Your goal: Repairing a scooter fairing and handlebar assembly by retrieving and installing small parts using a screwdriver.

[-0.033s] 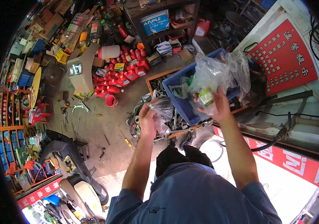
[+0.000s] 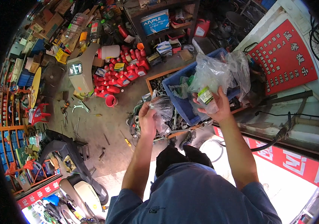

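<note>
My left hand (image 2: 147, 118) is closed on the bunched top of a clear plastic bag (image 2: 163, 115), which hangs to the right of the fingers. In my right hand (image 2: 223, 106) is a small clear packet with a green-and-white label (image 2: 205, 96). Its contents are hard to make out. The fingers wrap around the packet, over the near side of a blue plastic bin (image 2: 179, 105). Large crumpled clear bags (image 2: 213, 71) lie in the bin and hang over its right side. Green-tinted plastic wrapping (image 2: 181, 87) shows inside at the left.
A wooden-framed tray of metal parts (image 2: 158, 84) lies under and left of the bin. Many red bottles (image 2: 124, 74) stand beyond it, near a red cup (image 2: 111, 100). Tools, including a yellow-handled screwdriver (image 2: 128, 142), are on the floor. A red sign (image 2: 284, 56) leans at the right.
The labelled packet in my right hand has tilted slightly, and its label shows more plainly. My left hand and its bag stay almost in place.
</note>
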Tool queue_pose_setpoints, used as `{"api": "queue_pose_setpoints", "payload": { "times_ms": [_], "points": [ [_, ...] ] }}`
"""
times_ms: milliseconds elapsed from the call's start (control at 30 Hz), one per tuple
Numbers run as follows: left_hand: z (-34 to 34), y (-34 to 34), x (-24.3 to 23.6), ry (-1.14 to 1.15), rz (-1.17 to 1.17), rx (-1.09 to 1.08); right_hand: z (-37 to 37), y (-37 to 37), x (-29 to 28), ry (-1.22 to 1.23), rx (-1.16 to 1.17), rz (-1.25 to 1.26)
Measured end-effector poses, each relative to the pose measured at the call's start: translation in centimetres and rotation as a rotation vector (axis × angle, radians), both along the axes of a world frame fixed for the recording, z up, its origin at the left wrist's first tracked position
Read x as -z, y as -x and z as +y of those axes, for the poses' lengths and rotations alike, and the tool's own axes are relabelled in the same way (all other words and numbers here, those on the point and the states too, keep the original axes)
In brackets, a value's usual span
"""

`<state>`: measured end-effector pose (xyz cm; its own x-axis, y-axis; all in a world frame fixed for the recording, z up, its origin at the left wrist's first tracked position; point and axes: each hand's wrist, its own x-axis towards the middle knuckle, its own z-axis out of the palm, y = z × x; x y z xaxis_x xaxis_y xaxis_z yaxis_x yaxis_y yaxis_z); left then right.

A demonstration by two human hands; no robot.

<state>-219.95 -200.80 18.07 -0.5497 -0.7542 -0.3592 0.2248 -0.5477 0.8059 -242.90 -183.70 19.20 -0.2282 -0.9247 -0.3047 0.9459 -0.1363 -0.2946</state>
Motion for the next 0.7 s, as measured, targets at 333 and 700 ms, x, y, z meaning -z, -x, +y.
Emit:
{"api": "queue_pose_setpoints", "payload": {
  "times_ms": [333, 700],
  "points": [
    [0.0, 1.5, -0.7, 0.035, 0.003, -0.001, 0.6, -0.7, -0.6, -0.347, 0.092, 0.191],
    [-0.3, 1.5, -0.8, 0.042, -0.013, 0.046, 0.6, 0.2, 1.6, 0.160, -0.030, -0.231]
  ]
}}
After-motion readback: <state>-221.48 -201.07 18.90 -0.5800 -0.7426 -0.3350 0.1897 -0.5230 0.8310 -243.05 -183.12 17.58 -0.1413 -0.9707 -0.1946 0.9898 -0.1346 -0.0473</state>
